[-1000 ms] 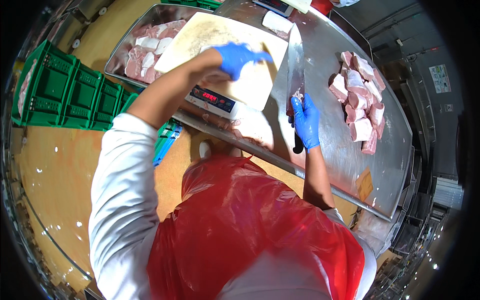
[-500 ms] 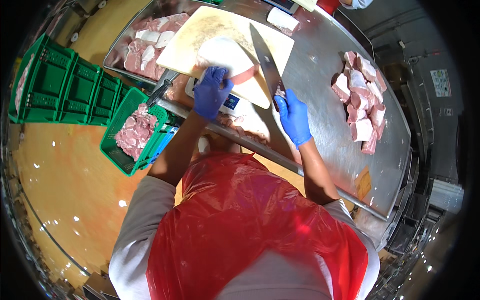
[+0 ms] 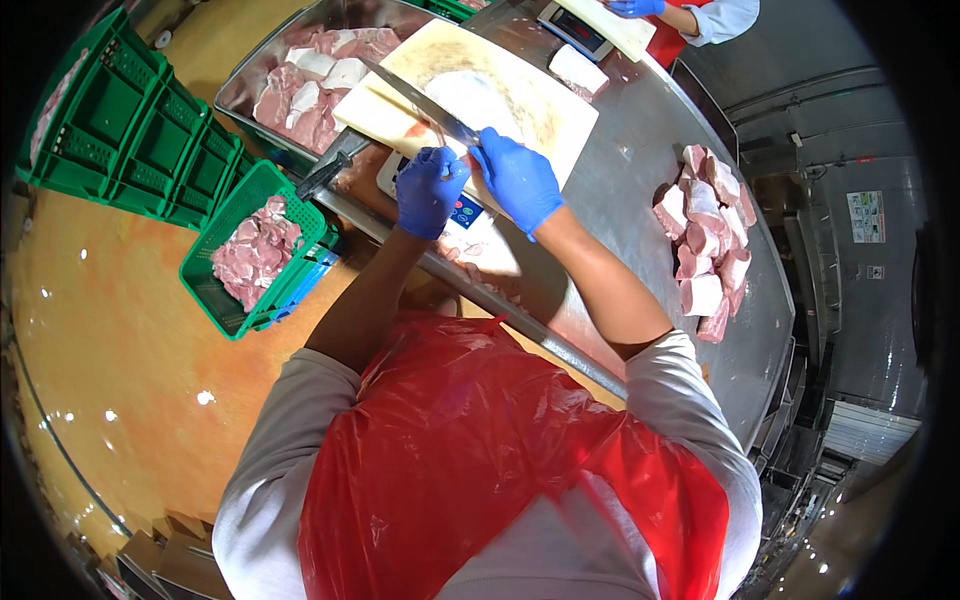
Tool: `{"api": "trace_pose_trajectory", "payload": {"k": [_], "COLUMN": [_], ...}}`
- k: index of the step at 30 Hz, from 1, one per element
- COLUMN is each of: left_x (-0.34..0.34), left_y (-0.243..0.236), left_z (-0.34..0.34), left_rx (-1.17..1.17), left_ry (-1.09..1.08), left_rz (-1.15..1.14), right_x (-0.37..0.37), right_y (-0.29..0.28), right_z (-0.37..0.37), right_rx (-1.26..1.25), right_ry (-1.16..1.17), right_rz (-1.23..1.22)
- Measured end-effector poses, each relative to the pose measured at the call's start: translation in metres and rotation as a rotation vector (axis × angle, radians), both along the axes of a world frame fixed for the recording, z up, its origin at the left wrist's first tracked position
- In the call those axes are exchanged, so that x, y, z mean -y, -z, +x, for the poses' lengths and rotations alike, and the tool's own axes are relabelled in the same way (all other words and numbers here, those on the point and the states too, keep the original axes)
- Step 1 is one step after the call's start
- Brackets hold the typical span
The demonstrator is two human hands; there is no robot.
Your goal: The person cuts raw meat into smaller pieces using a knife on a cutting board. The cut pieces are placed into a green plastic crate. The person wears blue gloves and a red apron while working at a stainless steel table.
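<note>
Now gripping knife (image 3: 421, 101) in right hand (image 3: 517, 182), with fingers wrapped round it; slanting it toward far left, alongside meat (image 3: 482, 97) on board (image 3: 562, 112); curling fingers of left hand (image 3: 430, 192) near scale (image 3: 466, 212), can't tell if pinching anything.

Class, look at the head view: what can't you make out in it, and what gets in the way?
All in the head view:
- The handle of the knife: covered by the right hand.
- The display of the digital scale: blocked by the left hand.
- Whether the left hand holds anything: its curled fingers hide this.
- Most of a co-worker: cut off by the top edge.
</note>
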State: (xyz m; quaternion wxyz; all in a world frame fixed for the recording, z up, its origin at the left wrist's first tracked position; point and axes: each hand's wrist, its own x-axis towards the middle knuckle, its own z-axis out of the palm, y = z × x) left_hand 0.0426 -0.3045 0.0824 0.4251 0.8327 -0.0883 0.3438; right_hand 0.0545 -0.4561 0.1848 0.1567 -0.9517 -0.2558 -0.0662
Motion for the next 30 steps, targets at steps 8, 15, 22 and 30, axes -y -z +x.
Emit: {"api": "trace_pose_trajectory", "payload": {"k": [8,15,22,30], "left_x": [-0.014,-0.005,-0.004,-0.019], "left_y": [0.020,-0.011,0.006,0.006], "left_z": [-0.010,-0.020,-0.008,-0.021], "left_rx": [-0.039,0.037,0.000,-0.007], "left_ry": [-0.053,-0.006,0.144,0.200], "left_rz": [-0.004,-0.049,0.158,0.087], "right_x": [0.173,0.150,0.019,0.147], "right_y": [-0.028,-0.036,-0.008,-0.012], "right_z": [-0.045,-0.057,-0.007,-0.010], "right_rx": [-0.184,0.023,0.018,-0.137], "right_ry": [-0.007,0.065,-0.079,-0.120], "right_rz": [-0.588,-0.316,-0.048,-0.492]}}
